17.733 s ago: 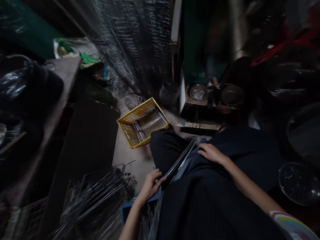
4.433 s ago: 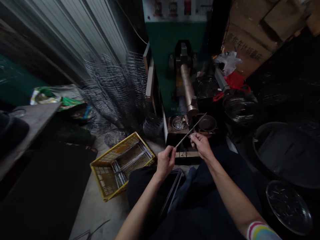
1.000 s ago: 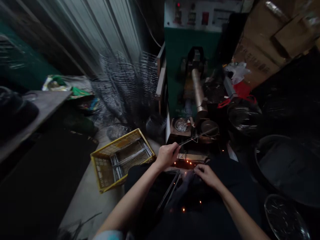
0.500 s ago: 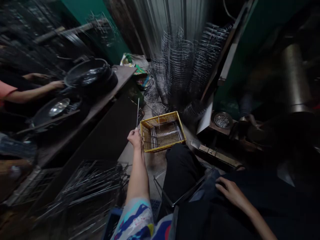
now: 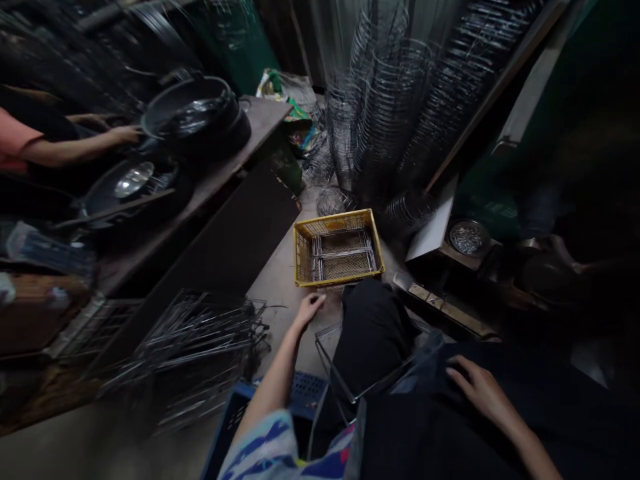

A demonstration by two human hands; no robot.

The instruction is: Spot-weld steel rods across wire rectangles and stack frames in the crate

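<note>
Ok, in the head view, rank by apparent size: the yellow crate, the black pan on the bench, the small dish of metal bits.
1. black pan, about level with the yellow crate; they are too alike to split.
2. small dish of metal bits, clearly smallest.

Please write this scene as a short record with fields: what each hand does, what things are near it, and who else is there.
left hand: open, empty, stretched out just short of the yellow plastic crate
right hand: lying flat on dark cloth over the lap, holding nothing
yellow plastic crate: on the floor, with welded wire pieces inside
wire frame: leaning at the person's knee
blue plastic crate: under the left forearm
pile of wire racks: on the floor, left of the left arm
other person: an arm reaching to a black pan on the bench
</note>
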